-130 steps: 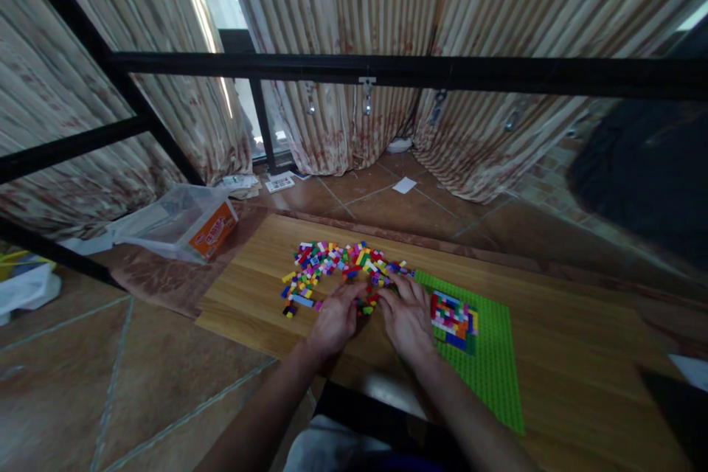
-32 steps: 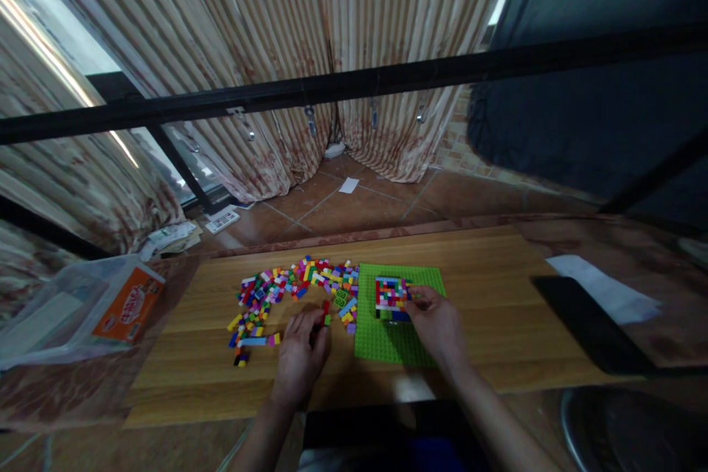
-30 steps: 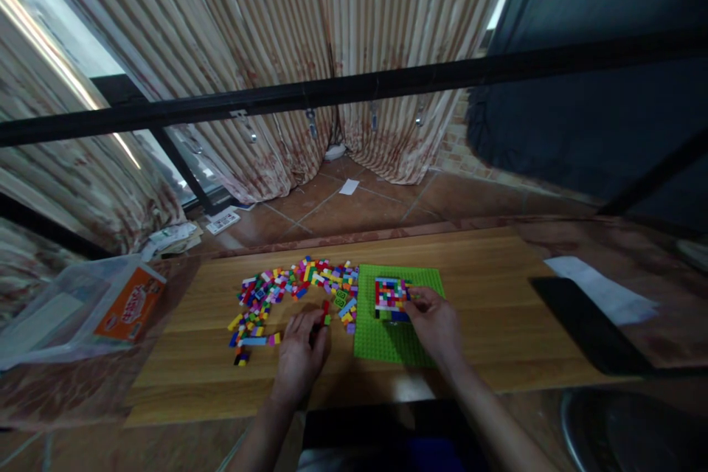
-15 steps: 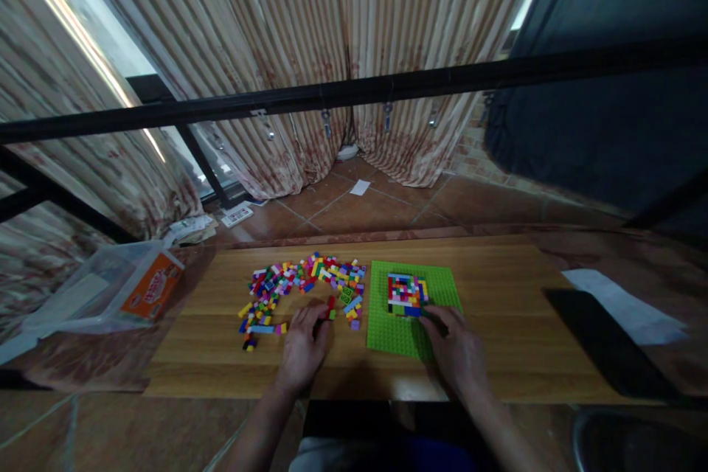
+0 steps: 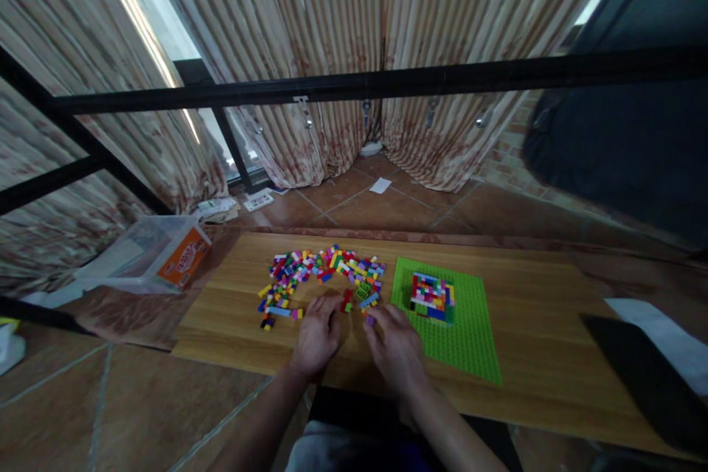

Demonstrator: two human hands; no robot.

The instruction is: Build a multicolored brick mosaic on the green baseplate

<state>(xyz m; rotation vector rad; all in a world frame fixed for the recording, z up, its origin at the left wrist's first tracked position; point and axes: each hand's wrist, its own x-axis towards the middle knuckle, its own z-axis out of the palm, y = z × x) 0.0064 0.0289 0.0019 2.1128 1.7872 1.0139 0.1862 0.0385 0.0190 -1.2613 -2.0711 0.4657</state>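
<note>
My left hand [image 5: 318, 335] rests on the wood table with fingers loosely bent and the thumb apart. Just beyond its fingertips lie a red brick [image 5: 346, 297] and a small green brick [image 5: 348, 307]; nothing shows in its grasp. My right hand [image 5: 397, 345] has its thumb and index finger around a small purple brick [image 5: 369, 320], partly covered by the fingers. Above it are a light blue brick [image 5: 369, 300] and dark green bricks [image 5: 363, 290]. On the right, a green baseplate [image 5: 470, 343] carries a square, multicoloured brick build [image 5: 431, 297].
Loose bricks [image 5: 310, 264] spread in an arc across the table [image 5: 221, 317]. A clear plastic box [image 5: 144, 254] with an orange label stands on the floor at left. A black flat object [image 5: 636, 372] and white paper [image 5: 661, 332] lie at right. A dark rail [image 5: 354, 85] crosses ahead.
My right hand has left the brick build on the baseplate and moved left to the purple brick. My left hand stays near the red brick. The camera view has turned left.
</note>
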